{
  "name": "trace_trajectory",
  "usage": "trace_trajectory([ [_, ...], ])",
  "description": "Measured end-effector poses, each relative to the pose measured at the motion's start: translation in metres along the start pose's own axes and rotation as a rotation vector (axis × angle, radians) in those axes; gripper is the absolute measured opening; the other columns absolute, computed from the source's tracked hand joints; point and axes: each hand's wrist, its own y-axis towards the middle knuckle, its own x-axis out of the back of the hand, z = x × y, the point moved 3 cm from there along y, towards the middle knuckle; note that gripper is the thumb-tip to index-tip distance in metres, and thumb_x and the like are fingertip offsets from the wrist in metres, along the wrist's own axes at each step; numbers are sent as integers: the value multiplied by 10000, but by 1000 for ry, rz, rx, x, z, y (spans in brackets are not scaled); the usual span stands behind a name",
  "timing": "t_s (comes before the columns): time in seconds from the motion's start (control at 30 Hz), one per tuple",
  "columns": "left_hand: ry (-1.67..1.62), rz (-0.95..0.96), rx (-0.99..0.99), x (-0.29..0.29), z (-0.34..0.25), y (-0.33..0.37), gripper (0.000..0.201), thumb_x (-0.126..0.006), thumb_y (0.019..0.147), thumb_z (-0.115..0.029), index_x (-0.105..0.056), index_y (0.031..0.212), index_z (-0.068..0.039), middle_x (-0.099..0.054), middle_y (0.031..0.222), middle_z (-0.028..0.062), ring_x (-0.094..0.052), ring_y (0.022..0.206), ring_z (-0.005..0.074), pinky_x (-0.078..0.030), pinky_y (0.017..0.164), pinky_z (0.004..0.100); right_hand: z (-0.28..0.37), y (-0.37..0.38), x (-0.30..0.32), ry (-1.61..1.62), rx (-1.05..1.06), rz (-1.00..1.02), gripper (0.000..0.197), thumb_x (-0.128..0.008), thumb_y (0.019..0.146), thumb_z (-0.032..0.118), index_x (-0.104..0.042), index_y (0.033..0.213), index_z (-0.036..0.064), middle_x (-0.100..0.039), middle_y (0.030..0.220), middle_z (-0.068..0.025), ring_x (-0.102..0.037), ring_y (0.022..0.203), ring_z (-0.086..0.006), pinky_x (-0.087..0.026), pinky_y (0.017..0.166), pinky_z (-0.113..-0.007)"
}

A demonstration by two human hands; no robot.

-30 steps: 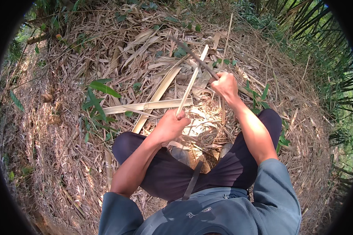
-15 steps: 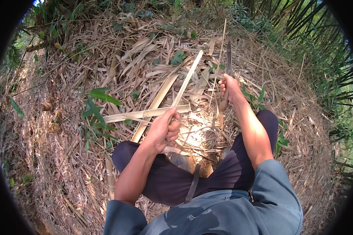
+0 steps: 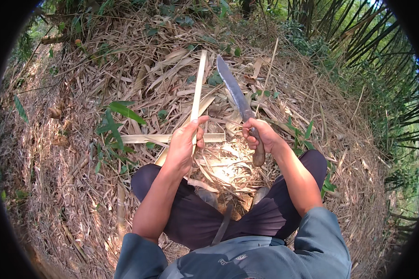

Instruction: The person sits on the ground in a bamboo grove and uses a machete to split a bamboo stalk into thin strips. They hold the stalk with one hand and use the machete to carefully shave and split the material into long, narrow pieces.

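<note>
My left hand (image 3: 185, 143) is closed round a pale bamboo strip (image 3: 199, 83), which points up and away from me. In my right hand (image 3: 260, 136) is the brown wooden handle of a machete (image 3: 233, 85). Its dark, broad blade slants up and to the left, its tip a short gap to the right of the strip's far end. Beneath my left hand, a second split bamboo strip (image 3: 149, 138) lies crosswise on the ground. Another pale strip (image 3: 162, 156) is partly hidden behind my left wrist.
Dry bamboo leaves (image 3: 167, 74) and thin stalks cover the ground all round. Green leaves (image 3: 121, 111) stick up at the left. My bent knees (image 3: 146, 179) frame the sunlit patch before me. Dense bushes (image 3: 307, 44) stand at the far right.
The bamboo strip in my left hand has swung left and more upright. My right hand has come down and left, and the machete now tilts toward the strip with its blade's flat showing.
</note>
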Motion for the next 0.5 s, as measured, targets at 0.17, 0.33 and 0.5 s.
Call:
trace_trajectory([
  [0.17, -323, -267, -250, 9, -25, 8, 273, -503, 1067, -207, -552, 1246, -6, -495, 744, -17, -478, 599, 113, -460, 616, 247, -1, -22, -35, 17, -43, 524, 319, -564, 916, 268, -591, 757, -7, -455, 489, -31, -418, 389, -113, -387, 426, -284],
  [0.33, -495, -69, -431, 39, -40, 10, 353, -543, 1054, -312, -536, 1270, -32, -381, 686, -39, -363, 547, 67, -328, 543, 230, -28, -32, -57, 164, -180, 799, 365, -525, 941, 266, -609, 751, -34, -464, 488, -46, -406, 386, -113, -378, 429, -281],
  [0.5, -492, 161, -330, 33, -49, -1, 569, -649, 976, -466, -530, 1369, -72, -373, 661, -80, -313, 507, 38, -345, 518, 201, -44, -40, -77, 213, -353, 917, 384, -528, 942, 298, -617, 753, -24, -468, 487, -43, -406, 389, -123, -370, 432, -284],
])
